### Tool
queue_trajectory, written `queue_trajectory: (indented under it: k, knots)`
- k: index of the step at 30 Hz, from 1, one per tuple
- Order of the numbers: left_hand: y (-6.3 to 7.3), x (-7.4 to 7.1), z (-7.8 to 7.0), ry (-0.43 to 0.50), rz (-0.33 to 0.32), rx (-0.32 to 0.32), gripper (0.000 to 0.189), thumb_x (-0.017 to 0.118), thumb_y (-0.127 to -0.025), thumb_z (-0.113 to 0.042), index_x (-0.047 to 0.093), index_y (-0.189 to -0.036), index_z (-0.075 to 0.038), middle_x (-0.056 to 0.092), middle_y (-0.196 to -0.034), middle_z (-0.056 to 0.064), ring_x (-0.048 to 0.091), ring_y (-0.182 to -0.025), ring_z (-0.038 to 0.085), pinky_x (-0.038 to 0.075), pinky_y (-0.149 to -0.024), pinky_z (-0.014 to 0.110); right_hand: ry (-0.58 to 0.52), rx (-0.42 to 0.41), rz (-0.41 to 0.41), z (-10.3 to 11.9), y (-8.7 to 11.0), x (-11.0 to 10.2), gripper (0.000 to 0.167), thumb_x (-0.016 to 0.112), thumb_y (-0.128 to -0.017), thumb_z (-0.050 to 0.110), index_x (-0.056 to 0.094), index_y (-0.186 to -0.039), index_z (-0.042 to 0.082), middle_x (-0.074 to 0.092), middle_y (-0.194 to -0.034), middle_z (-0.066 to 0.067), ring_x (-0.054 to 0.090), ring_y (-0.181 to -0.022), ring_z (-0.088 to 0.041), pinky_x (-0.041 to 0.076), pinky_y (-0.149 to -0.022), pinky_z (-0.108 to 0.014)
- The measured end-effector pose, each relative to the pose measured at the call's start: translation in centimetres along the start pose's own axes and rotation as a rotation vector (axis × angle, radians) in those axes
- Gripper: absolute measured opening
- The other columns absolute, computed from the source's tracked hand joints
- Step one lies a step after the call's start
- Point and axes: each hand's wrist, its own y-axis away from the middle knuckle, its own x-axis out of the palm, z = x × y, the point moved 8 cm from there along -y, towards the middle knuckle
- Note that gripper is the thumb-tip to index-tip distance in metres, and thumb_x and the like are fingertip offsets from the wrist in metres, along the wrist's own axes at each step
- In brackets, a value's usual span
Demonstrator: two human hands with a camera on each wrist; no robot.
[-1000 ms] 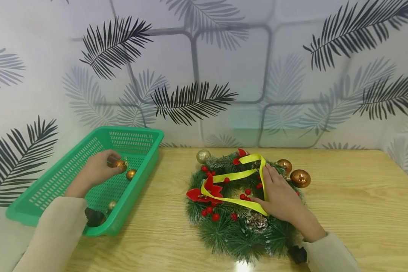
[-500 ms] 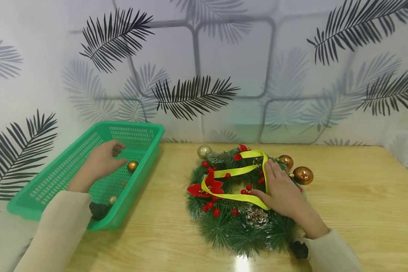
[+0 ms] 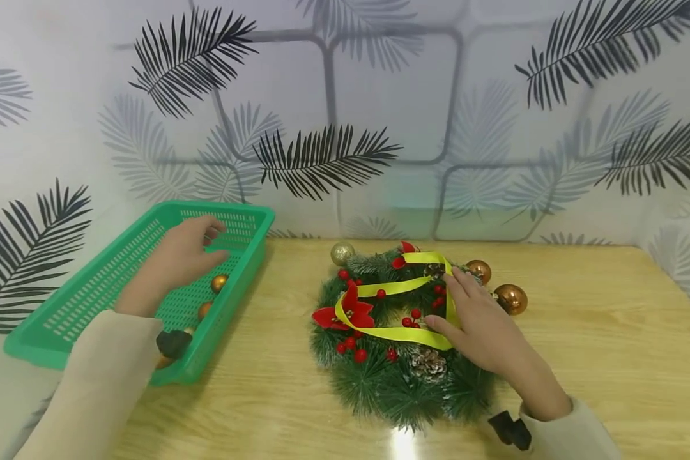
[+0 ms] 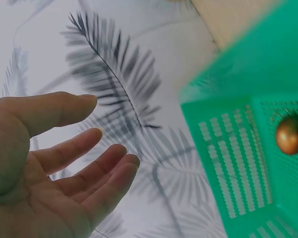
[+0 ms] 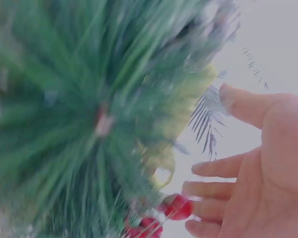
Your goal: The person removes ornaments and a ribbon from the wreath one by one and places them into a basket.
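My left hand (image 3: 178,255) hovers over the green plastic basket (image 3: 230,322), fingers relaxed and apart, holding nothing. The left wrist view shows its bare palm, with a copper bauble (image 4: 291,135) lying in the basket beyond. Inside the basket, an orange-gold bauble (image 3: 220,283) and another copper one (image 3: 205,310) lie along the right side; the wrist hides part of the front corner. A green Christmas wreath (image 3: 408,399) lies on the table. Over its right side my right hand (image 3: 489,329) extends with straight fingers, fingertips at the yellow ribbon (image 3: 399,286) looped across the wreath.
The wreath carries a red poinsettia (image 3: 353,313), red berries and a pine cone (image 3: 428,364). Two copper baubles, the larger (image 3: 512,299) outermost, stick out at its right. A gold glitter bauble (image 3: 342,253) sits at its back left. A patterned wall stands behind the wooden table (image 3: 604,338).
My left hand has let go of a copper bauble, now in the basket, and moved slightly up and right with its fingers relaxed. The right hand stays over the wreath.
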Motion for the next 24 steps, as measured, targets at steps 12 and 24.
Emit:
queue_trajectory:
  k: [12, 24]
  knots:
    - [-1.2, 2.2, -4.3, 0.064, -0.005, 0.042, 0.041, 0.054, -0.093, -0.011, 0.047, -0.129, 0.008, 0.053, -0.124, 0.03, 0.051, -0.116, 0.043, 0.044, -0.097, 0.054, -0.096, 0.277, -0.07, 2.5, 2.3, 0.7, 0.095, 0.04, -0.096, 0.057, 0.006, -0.145, -0.017, 0.005, -0.152, -0.038, 0.008, -0.139, -0.054, 0.018, -0.11, -0.064]
    - [-1.9, 6.8, -6.5, 0.171, 0.006, 0.08, 0.039, 0.052, -0.094, -0.013, 0.047, -0.128, 0.004, 0.054, -0.123, 0.026, 0.053, -0.114, 0.041, 0.046, -0.095, 0.051, -0.089, 0.413, -0.044, 0.7, 1.4, 3.1, 0.104, 0.04, -0.092, 0.064, -0.002, -0.145, -0.016, -0.004, -0.152, -0.035, 0.0, -0.141, -0.052, 0.012, -0.113, -0.062]
